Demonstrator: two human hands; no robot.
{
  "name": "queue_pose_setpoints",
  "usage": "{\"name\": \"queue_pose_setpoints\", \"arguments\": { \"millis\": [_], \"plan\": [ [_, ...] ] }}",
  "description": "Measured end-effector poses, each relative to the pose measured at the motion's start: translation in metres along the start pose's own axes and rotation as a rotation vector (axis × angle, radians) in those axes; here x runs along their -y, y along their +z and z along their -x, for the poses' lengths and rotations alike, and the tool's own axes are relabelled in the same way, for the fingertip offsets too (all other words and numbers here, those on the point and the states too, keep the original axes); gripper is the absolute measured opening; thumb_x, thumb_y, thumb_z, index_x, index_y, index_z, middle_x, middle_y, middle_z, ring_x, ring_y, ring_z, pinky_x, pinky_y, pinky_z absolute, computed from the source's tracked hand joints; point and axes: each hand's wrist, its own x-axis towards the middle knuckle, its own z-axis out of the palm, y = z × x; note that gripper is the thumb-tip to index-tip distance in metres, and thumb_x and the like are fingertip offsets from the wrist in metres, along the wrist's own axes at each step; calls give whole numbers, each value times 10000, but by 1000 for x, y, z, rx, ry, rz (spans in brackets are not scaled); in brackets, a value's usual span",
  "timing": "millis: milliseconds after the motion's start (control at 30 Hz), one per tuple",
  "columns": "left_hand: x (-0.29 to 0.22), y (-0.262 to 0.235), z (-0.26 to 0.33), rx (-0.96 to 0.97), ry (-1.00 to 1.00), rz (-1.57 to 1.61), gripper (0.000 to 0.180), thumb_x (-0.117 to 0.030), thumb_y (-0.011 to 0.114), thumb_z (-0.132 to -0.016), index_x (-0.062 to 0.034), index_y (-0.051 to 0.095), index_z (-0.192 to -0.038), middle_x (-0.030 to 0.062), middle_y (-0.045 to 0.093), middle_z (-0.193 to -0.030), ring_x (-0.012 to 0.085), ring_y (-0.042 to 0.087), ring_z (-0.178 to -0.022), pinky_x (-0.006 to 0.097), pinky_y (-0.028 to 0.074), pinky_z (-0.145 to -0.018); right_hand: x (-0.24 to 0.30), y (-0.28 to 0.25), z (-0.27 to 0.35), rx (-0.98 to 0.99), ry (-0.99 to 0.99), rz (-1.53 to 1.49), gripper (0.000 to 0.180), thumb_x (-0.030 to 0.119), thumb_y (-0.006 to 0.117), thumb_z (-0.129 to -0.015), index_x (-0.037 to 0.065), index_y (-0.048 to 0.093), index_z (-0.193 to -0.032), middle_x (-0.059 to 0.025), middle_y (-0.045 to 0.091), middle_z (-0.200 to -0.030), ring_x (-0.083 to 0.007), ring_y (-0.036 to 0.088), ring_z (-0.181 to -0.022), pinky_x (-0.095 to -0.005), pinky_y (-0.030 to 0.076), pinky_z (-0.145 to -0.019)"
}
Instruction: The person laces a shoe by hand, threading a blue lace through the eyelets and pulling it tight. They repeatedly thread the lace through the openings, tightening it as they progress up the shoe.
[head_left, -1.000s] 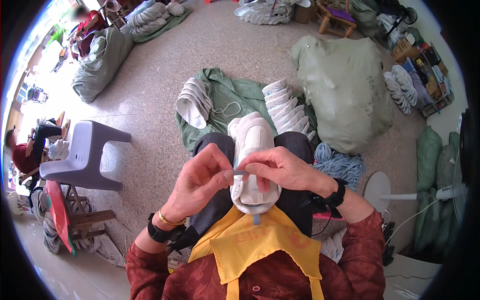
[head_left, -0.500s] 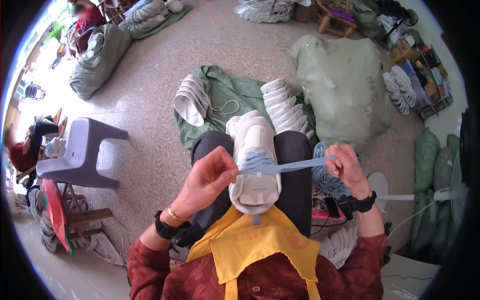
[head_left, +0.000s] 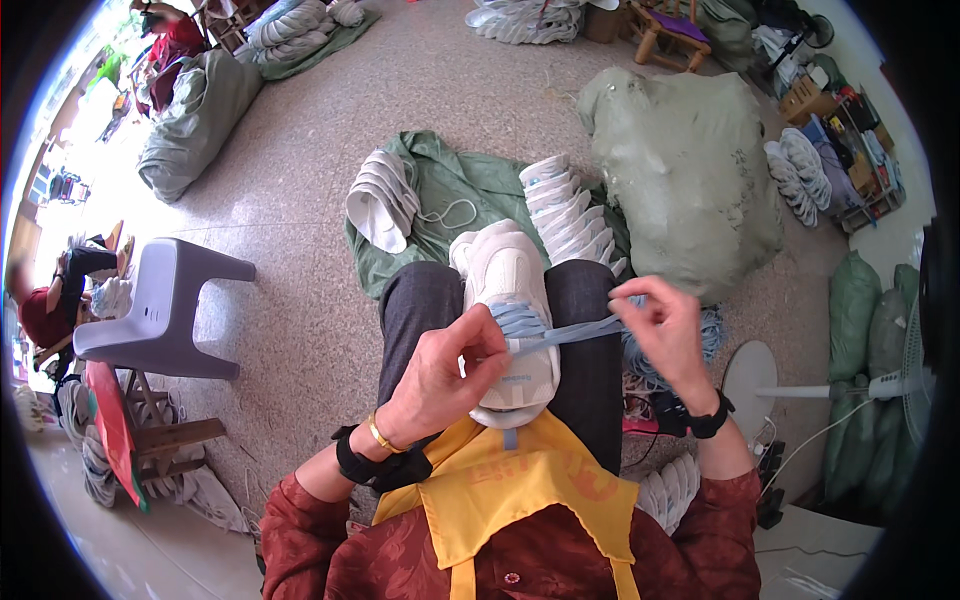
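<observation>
White shoe (head_left: 508, 300) lies on the lap, toe pointing away. Left hand (head_left: 440, 375) pinches the pale blue lace (head_left: 560, 335) at the eyelets; right hand (head_left: 665, 330) is closed on its free end, held out to the right. Hands apart, lace taut between them. Risks, as judged: uneven tension skews the lacing; the end slips from the right fingers; the shoe rolls off the knees onto the floor (head_left: 300, 300).

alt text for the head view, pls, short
A seated person laces a white sneaker held on their lap: the left hand pinches the laces at the shoe while the right hand pulls a light blue lace taut to the right. Stacked white shoes and green sacks lie on the floor ahead.
</observation>
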Motion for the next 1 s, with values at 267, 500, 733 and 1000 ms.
{"name": "queue_pose_setpoints", "arguments": {
  "millis": [267,500,733,1000],
  "plan": [
    [-12,1,-3,-19,73,-53,163,20,737,-912,-20,594,-977,36,681,-838,102,666,-757,266,525,-677,54,50,7,548,-13,-435,284,-50,702,-924,-30,651,-1204,-69,748,-1043,-121,744,-884,-268,623,-771],
    [2,-3,0,-101,190,-273,189,43,746,-844,-21,608,-957,60,601,-873,159,604,-756,285,502,-677,53,46,8,296,-242,-56,96,14,791,-852,-17,718,-907,-87,711,-823,-162,701,-657,-285,540,-591],
    [13,4,2,-135,158,-269,212,52,732,-820,-14,613,-983,78,531,-978,175,572,-794,290,497,-688,53,49,7,290,-194,19,139,48,807,-835,-16,684,-841,-94,674,-758,-184,653,-584,-307,504,-543],
    [12,6,1,-144,161,-279,222,49,729,-820,6,623,-1011,95,517,-997,186,575,-802,293,505,-693,59,51,-2,346,-189,120,118,54,757,-828,-23,669,-817,-174,681,-735,-306,678,-631,-395,526,-592]
  ]
}}
